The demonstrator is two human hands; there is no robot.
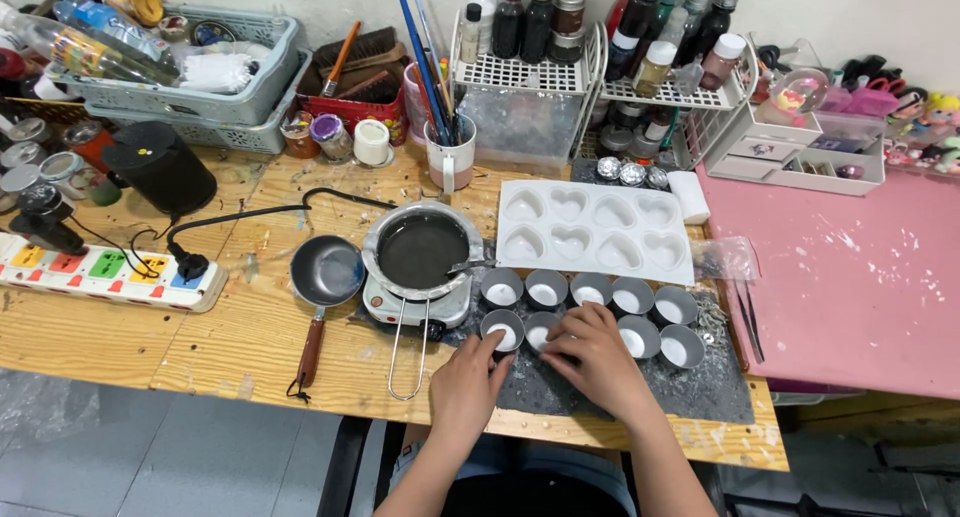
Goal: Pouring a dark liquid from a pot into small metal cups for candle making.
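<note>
While my left hand (468,377) pinches one small round metal cup (502,329), my right hand (597,357) lies spread, fingers loosely open, touching the neighbouring cup (541,330) just rightward.

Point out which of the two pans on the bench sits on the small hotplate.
The wire-handled pan, holding dark liquid, sits on the white hotplate. The smaller wooden-handled pan rests on the wooden table to its left.
</note>
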